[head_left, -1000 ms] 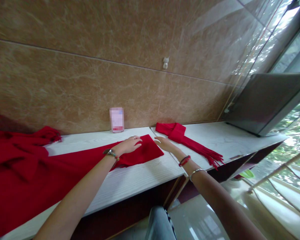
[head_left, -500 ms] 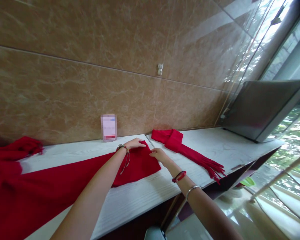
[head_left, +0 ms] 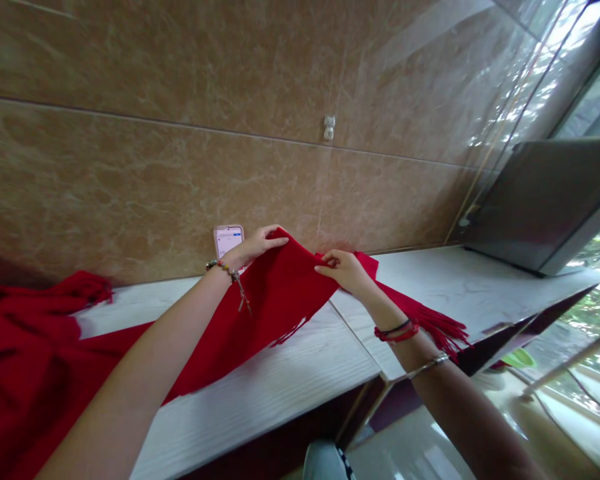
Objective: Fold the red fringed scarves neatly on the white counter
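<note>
A long red scarf (head_left: 280,287) runs from the left along the white counter, its right end lifted between my hands. My left hand (head_left: 254,247) pinches the upper corner of the folded edge. On the same edge, farther right, my right hand (head_left: 344,270) grips the cloth between thumb and fingers. Fringe hangs from the scarf's underside and touches the counter. Behind my right wrist lies a second red scarf (head_left: 405,303), partly hidden, with its fringed end toward the counter's front edge.
A phone (head_left: 229,239) leans against the brown tiled wall behind my left hand. More red cloth (head_left: 30,313) is heaped at the far left of the white counter (head_left: 260,400). A grey boxy appliance (head_left: 555,207) stands at the right end. Below is a stool (head_left: 325,460).
Both hands have raised the scarf's right end off the counter, tilting its edge upward. Fringe now shows beneath it. The view has shifted slightly.
</note>
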The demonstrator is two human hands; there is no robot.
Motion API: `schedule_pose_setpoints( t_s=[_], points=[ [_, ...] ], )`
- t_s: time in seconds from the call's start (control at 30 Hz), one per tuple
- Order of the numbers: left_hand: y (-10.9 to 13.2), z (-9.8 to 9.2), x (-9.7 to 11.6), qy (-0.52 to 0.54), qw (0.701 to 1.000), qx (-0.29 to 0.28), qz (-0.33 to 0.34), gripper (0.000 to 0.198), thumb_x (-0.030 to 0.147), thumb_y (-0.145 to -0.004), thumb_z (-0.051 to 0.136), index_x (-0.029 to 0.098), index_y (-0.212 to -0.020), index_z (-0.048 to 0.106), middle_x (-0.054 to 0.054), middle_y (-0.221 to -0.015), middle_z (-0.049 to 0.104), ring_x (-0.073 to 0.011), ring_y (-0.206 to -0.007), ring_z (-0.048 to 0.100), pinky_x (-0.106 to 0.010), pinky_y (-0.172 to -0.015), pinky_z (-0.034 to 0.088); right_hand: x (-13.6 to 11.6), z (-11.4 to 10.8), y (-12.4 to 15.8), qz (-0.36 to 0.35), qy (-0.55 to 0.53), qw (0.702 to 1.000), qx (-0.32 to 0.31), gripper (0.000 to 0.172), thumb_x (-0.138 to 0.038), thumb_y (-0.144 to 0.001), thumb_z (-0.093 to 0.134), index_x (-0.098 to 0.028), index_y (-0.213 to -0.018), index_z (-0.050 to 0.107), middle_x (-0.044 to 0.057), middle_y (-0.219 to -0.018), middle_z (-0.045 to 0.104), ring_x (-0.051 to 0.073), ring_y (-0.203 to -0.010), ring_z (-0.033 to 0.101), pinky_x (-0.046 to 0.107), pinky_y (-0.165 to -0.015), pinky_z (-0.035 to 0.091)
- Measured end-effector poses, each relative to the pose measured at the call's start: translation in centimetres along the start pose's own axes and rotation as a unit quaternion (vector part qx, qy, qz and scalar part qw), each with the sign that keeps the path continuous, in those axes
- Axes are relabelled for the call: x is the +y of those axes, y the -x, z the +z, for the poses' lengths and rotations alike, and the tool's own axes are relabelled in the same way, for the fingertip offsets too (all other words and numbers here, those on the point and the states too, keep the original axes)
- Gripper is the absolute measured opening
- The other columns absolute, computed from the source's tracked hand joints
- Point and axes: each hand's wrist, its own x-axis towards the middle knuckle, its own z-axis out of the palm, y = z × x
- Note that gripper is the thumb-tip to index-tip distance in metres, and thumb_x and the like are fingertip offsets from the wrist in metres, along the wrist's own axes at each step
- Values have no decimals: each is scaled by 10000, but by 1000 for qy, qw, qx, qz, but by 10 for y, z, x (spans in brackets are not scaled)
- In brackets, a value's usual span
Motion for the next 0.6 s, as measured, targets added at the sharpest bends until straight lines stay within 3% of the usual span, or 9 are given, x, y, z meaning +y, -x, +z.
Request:
schedule_pose_setpoints(
  t_s=[0.13, 0.27, 0.33, 0.43, 0.53, 0.6],
  points=[
    [4, -17, 19, -52, 997, 38, 46, 353, 444, -628, 665, 152, -786, 547, 24, -727, 570, -116, -666, 531, -243, -635, 415, -40, -19, -10, -53, 135, 989, -29, 130, -271, -712, 605, -154, -664, 636, -10, -549, 565, 107, -528, 490, 225, -503, 335],
    [12, -25, 37, -110, 984, 91, 106, 314, 444, -670, 617, 151, -757, 544, 21, -717, 553, -112, -664, 511, -239, -634, 399, -61, -21, -10, -73, 157, 981, -88, 53, -163, -710, 590, -151, -693, 639, 9, -613, 609, 115, -579, 530, 226, -543, 366],
    [15, -27, 47, -143, 973, 124, 133, 290, 429, -680, 610, 153, -744, 547, 23, -714, 547, -111, -669, 505, -238, -642, 396, -68, -19, -7, -59, 103, 987, -106, 53, -117, -698, 586, -145, -724, 622, 12, -639, 619, 118, -599, 548, 222, -550, 391],
    [22, -35, 61, -168, 966, 150, 126, 281, 425, -685, 614, 156, -744, 558, 20, -712, 558, -116, -675, 513, -235, -640, 402, -81, -14, -3, -22, -69, 985, -158, 108, -82, -717, 550, -139, -795, 597, 1, -656, 628, 110, -594, 571, 219, -556, 440],
    [34, -52, 69, -148, 977, 136, 73, 309, 443, -661, 642, 156, -754, 574, 13, -712, 581, -117, -650, 530, -222, -602, 410, -97, -7, 0, 12, -236, 944, -232, 141, -68, -746, 515, -147, -836, 589, -1, -706, 650, 104, -643, 605, 228, -630, 488],
    [44, -65, 68, -109, 985, 124, 41, 324, 441, -632, 672, 161, -770, 585, 10, -718, 596, -116, -641, 544, -212, -585, 417, -107, 4, 1, 25, -286, 920, -268, 143, -57, -752, 505, -153, -824, 584, -10, -693, 646, 104, -657, 612, 234, -654, 500]
  ],
)
